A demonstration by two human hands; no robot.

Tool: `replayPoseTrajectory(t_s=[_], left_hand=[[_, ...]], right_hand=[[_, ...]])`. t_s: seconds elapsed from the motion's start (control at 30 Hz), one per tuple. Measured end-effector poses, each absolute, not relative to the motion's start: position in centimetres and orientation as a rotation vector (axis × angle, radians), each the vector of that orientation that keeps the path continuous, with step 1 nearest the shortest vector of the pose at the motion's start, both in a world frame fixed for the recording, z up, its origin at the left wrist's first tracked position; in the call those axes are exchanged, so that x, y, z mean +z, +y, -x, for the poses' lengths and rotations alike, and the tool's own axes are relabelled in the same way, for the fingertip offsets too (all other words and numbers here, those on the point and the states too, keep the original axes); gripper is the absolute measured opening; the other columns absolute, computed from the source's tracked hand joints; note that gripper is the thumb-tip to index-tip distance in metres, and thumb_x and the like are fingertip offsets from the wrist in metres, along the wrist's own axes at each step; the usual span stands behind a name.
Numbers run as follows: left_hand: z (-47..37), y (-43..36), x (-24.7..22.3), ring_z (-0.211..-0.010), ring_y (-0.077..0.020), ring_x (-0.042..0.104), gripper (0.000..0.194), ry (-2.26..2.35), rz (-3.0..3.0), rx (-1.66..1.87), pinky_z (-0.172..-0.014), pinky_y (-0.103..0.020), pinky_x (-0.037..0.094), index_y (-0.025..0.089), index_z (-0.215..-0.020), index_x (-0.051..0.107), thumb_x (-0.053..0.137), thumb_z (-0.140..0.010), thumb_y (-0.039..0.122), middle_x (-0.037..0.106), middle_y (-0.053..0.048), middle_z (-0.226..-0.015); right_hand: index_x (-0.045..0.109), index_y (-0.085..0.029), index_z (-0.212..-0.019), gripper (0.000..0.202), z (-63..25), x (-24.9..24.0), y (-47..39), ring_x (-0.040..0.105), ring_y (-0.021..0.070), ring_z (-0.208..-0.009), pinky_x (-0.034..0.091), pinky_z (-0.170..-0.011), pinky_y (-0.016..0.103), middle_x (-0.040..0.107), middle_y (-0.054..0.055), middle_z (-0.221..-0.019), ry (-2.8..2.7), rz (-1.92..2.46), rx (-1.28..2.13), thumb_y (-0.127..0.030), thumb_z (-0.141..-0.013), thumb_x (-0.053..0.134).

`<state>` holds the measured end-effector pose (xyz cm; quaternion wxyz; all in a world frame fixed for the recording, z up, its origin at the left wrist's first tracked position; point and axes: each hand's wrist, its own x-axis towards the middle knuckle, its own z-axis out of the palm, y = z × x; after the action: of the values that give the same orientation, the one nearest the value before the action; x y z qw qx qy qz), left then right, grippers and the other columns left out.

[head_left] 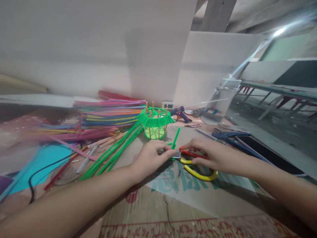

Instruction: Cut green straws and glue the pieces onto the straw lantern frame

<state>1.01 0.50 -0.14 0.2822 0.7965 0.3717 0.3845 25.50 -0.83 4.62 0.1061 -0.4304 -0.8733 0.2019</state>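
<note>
My left hand (155, 154) is closed, with thumb and fingers pinching a short green pipe cleaner (176, 138) whose free end points up. My right hand (201, 152) is closed on scissors (203, 176) with yellow and red handles; their blades are beside my left fingertips, partly hidden. Just beyond my hands stands a small round basket (155, 122) with green fuzzy fringe around its upper part, upright wooden sticks and a pale green lower part. Long green pipe cleaners (116, 148) lie left of it, passing behind my left forearm.
Bundles of coloured pipe cleaners (106, 115) lie at left. Behind are a glue gun (182, 114) and a clear bottle (220, 102). A phone (267, 153) and blue pliers-like tool (230, 136) lie at right. A white board (153, 49) stands at the back.
</note>
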Motion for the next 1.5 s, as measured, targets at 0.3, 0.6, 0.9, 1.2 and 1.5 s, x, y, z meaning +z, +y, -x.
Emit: replayPoseTrajectory(t_s=[0.3,0.6,0.9,1.2,1.5], left_hand=[[-0.6,0.3,0.2,-0.071,-0.0144,0.061,0.024,1.033,-2.073,1.005,-0.068,-0.024,0.046,0.017,-0.070,0.066,0.060,-0.087,0.033,0.067,0.000,-0.072],[0.9,-1.2,5.6,-0.061,-0.0113,0.057,0.025,1.038,-2.066,1.000,-0.060,-0.022,0.044,0.018,-0.066,0.067,0.064,-0.084,0.035,0.064,0.004,-0.065],[2.3,0.1,6.7,-0.061,-0.0146,0.059,0.030,1.142,-2.134,0.854,-0.050,-0.022,0.040,0.021,-0.069,0.073,0.063,-0.082,0.047,0.065,0.001,-0.062],[2.3,0.3,7.0,-0.079,-0.0165,0.064,0.020,1.037,-2.176,1.014,-0.072,-0.027,0.049,0.023,-0.072,0.074,0.068,-0.080,0.040,0.070,0.001,-0.083],[1.6,-0.5,6.8,-0.067,-0.0136,0.060,0.026,0.884,-2.193,0.749,-0.070,-0.025,0.047,0.019,-0.062,0.068,0.065,-0.082,0.035,0.065,0.003,-0.065]], right_hand=[[0.058,-0.028,-0.135,0.060,-25.3,2.8,-1.4,0.064,0.0242,-0.103,0.050,-0.086,0.034,0.062,0.008,-0.129,-2.769,1.273,0.216,-0.008,-0.079,0.051],[0.053,-0.034,-0.139,0.068,-27.0,3.2,-0.8,0.060,0.0261,-0.117,0.048,-0.100,0.041,0.062,0.001,-0.133,-2.385,1.325,0.908,-0.009,-0.075,0.059],[0.048,-0.025,-0.121,0.051,-26.0,3.5,-1.1,0.057,0.0163,-0.085,0.051,-0.071,0.029,0.057,0.004,-0.099,-1.980,1.068,1.240,-0.038,-0.078,0.071],[0.053,-0.026,-0.113,0.056,-26.4,4.5,-1.8,0.052,0.0202,-0.085,0.047,-0.076,0.034,0.051,0.004,-0.094,-2.027,1.086,1.116,-0.064,-0.074,0.067],[0.052,-0.019,-0.121,0.061,-26.0,4.4,-2.6,0.053,0.0254,-0.103,0.044,-0.091,0.038,0.056,0.008,-0.112,-2.274,1.162,1.032,-0.056,-0.076,0.069]])
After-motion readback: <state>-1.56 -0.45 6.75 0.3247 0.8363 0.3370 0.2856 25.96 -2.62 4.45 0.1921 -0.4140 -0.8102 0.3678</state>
